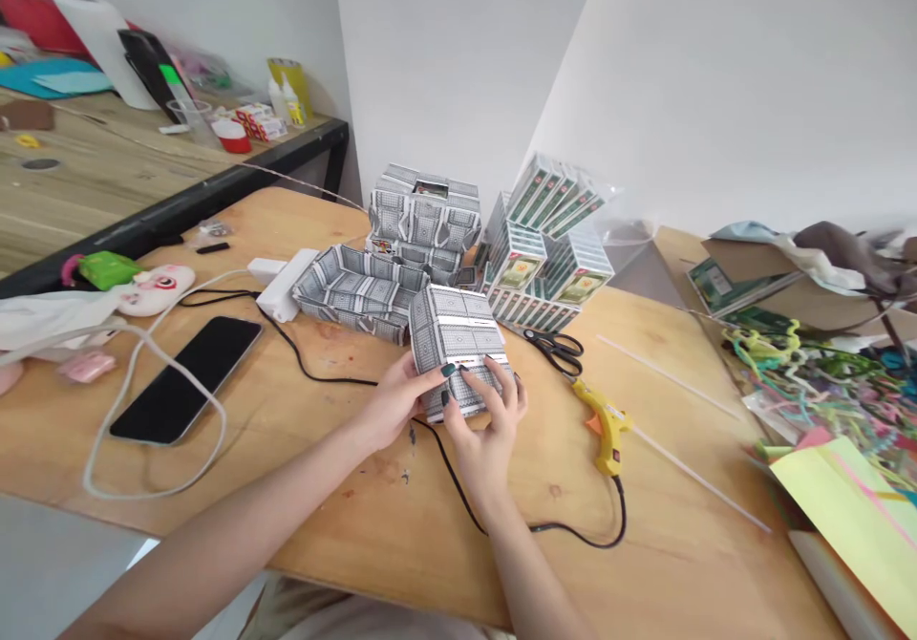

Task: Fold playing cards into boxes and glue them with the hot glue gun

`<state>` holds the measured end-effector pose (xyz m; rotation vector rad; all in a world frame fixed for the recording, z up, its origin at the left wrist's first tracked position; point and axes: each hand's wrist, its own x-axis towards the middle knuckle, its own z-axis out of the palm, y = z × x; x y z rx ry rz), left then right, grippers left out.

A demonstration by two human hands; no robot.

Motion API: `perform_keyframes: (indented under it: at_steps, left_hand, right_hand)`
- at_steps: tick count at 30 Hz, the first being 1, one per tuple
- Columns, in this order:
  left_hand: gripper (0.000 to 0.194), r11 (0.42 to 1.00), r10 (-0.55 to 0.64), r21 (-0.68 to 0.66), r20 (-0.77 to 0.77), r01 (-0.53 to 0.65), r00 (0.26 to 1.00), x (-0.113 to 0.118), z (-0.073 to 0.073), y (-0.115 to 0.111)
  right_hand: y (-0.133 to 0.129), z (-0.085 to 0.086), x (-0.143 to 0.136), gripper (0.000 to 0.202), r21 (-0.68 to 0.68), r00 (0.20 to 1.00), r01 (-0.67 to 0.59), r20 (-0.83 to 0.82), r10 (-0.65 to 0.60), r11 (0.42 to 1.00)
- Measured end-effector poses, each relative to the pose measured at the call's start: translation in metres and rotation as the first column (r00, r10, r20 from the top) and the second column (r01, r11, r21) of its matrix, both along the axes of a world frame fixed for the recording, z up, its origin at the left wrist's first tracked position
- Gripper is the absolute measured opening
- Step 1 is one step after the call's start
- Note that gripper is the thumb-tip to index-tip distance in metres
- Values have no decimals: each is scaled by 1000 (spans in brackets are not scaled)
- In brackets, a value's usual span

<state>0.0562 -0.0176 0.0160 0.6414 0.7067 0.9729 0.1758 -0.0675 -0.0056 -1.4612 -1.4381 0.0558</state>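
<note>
Both my hands hold a block of grey-and-white patterned playing cards (462, 339), tilted above the table's middle. My left hand (394, 401) grips its lower left side, thumb on top and fingers hidden underneath. My right hand (491, 420) wraps its lower right corner, fingers spread over the top face. Just behind it lies an open tray made of the same cards (358, 291). Further back stands a larger card-covered box (426, 205) with an opening in its top. A yellow glue gun (606, 425) rests to the right, close to black-handled scissors (555, 346).
Stacked card packs (534, 258) stand at the back right. On the left are a phone (190, 382), a white cable (219, 420) and a power strip (287, 287). A black cord (458, 492) runs beneath my hands. Colourful pipe cleaners (845, 373) pile up at the right.
</note>
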Motion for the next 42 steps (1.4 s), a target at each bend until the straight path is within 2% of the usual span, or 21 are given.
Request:
perform_keyframes:
  at_steps: [5, 12, 25, 34, 42]
  left_hand:
    - [37, 1000, -12, -29, 11, 12, 1000, 3, -4, -2]
    - [35, 999, -6, -39, 29, 7, 1000, 3, -10, -1]
    - [35, 999, 6, -49, 1, -6, 1000, 3, -11, -4]
    - [37, 998, 15, -68, -3, -15, 1000, 2, -10, -4]
    - [35, 997, -34, -66, 2, 34, 999, 0, -12, -4]
  right_hand:
    - [-2, -6, -3, 16, 88, 997, 29, 70, -36, 996]
    - [-4, -14, -7, 11, 145, 993, -30, 121, 12, 989]
    - [-3, -15, -5, 12, 149, 993, -109, 50, 102, 983]
    - [-3, -17, -5, 10, 139, 994, -99, 68, 90, 985]
    - [-3, -16, -4, 10, 147, 994, -102, 57, 95, 984]
